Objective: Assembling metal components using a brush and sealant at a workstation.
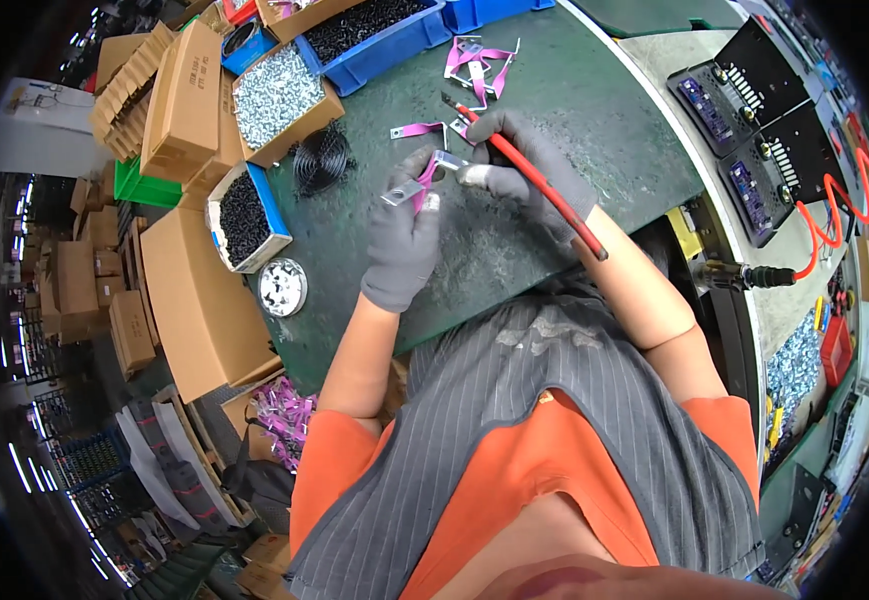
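My left hand, in a grey glove with pale fingertips, is closed on a bent metal bracket partly covered in pink film. My right hand, gloved the same way, grips a long red-handled tool with a dark, narrow tip pointing away to the left. The right thumb and fingers also meet the far end of the bracket. Just beyond the hands lies another pink-filmed bracket on the dark green table. A small pile of similar brackets rests farther back.
A black wire fan guard lies left of my hands. Bins hold silver screws and black screws, with a round white dish nearby. At right are black panels with circuit boards, a power screwdriver and a coiled red hose.
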### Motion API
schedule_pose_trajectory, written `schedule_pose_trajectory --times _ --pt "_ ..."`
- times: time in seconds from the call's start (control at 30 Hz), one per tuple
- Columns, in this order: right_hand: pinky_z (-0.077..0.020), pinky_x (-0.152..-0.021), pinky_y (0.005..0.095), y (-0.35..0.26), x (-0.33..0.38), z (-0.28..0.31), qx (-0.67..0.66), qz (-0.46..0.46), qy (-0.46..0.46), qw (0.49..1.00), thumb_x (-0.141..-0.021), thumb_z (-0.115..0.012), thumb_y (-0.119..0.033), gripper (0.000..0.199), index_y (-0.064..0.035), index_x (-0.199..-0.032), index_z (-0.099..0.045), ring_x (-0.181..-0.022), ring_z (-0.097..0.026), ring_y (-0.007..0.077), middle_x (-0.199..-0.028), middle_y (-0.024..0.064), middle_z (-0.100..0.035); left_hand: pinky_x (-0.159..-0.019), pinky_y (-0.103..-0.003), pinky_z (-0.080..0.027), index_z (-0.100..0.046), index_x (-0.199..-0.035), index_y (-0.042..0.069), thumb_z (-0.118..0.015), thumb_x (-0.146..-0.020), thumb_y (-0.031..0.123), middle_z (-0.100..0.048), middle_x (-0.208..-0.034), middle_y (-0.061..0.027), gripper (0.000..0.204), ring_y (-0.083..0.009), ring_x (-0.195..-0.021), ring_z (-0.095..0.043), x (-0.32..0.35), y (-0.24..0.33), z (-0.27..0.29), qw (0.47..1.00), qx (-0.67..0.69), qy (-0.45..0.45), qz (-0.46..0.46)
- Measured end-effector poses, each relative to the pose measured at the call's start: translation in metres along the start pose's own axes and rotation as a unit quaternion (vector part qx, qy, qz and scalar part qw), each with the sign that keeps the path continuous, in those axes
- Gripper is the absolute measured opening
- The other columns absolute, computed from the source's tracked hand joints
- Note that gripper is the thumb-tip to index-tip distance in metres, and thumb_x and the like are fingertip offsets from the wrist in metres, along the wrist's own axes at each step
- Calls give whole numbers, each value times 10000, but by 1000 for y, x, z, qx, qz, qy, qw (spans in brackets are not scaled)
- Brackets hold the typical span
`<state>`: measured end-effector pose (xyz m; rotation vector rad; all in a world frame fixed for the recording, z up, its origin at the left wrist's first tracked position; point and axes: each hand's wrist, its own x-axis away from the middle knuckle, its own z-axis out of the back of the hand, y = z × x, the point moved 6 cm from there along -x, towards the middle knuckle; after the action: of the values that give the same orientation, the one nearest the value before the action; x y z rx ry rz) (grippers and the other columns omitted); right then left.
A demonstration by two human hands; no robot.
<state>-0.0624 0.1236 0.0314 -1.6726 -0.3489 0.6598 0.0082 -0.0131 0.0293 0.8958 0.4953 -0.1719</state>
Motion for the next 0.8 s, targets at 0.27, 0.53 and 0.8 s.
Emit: schedule_pose_trajectory --times 0.27,0.53,0.8 --pt "-460 -653 227 -1 5 -14 -81 -81 -24 993 -776 -622 -67 282 -52 -1031 -502 -778 -521 91 -898 24 -522 -621 -220 -431 -408 -1176 -20 -451 -844 140 -521 -967 -96 371 -108 -751 -498 23 8 3 905 375 -47 194" --pt "-428 -551 188 -9 8 -26 -169 -114 -114 972 -764 -604 -72 253 -33 -1000 -521 -659 -539 71 -804 18 -552 -711 -284 -434 -521 -1016 -24 -542 -856 238 -549 -897 -56 307 -169 -797 -535 39 6 9 942 296 -104 117" --pt "-363 -499 172 -9 -1 -41 -175 -89 -54 979 -751 -613 -78 215 -67 -921 -483 -588 -468 70 -726 13 -516 -650 -284 -472 -539 -961 -16 -543 -871 239 -588 -874 -76 271 -163 -753 -575 40 0 14 933 315 60 165"
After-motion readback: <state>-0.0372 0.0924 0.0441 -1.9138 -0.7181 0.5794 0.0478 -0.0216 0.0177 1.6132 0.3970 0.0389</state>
